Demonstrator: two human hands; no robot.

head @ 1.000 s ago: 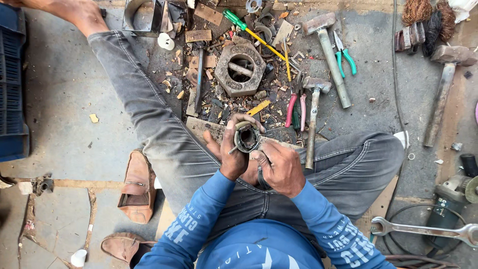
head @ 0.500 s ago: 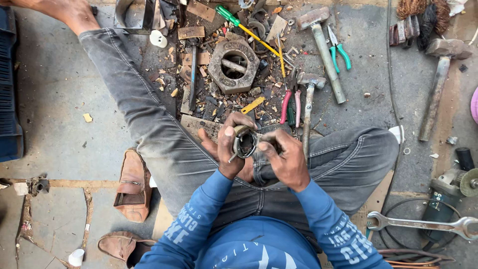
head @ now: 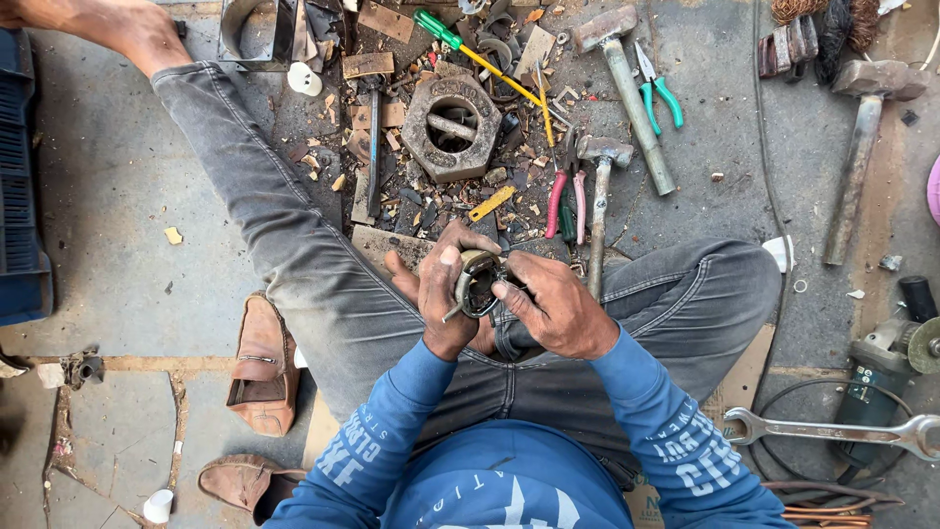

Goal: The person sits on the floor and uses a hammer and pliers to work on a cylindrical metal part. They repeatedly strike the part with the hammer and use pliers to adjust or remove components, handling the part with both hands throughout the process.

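Down on the floor, we sit with one leg stretched out and the other folded, and both our hands meet over our lap. Our left hand [head: 443,299] wraps around a small round metal part [head: 477,284], a dark ring-shaped piece with a worn rim, with the thumb on top and the fingers curled closed about its left side. Our right hand [head: 553,309] comes in from the other side, its fingertips pinched shut on the ring's right edge, so that we grip the part between both hands, just above our grey trousers [head: 323,284]. What sits inside the ring we cannot tell, since our fingers cover it.

Ahead of our hands lies a scatter of tools and scrap. A heavy hexagonal metal block [head: 451,127] with a round hole rests among wood chips and rusty bits. Just beside it to the right a screwdriver with a green and yellow handle [head: 470,54] lies slantwise. Pliers with red handles [head: 563,201] lie near a small hammer [head: 599,191], and a bigger hammer [head: 632,88] lies beyond them, with green-handled pliers [head: 658,88] next to it. Well apart on the right, a long hammer [head: 862,147] rests on the concrete, and an angle grinder [head: 896,358] and a spanner [head: 832,431] lie near our right knee. A brown shoe [head: 262,367] sits by our left thigh.
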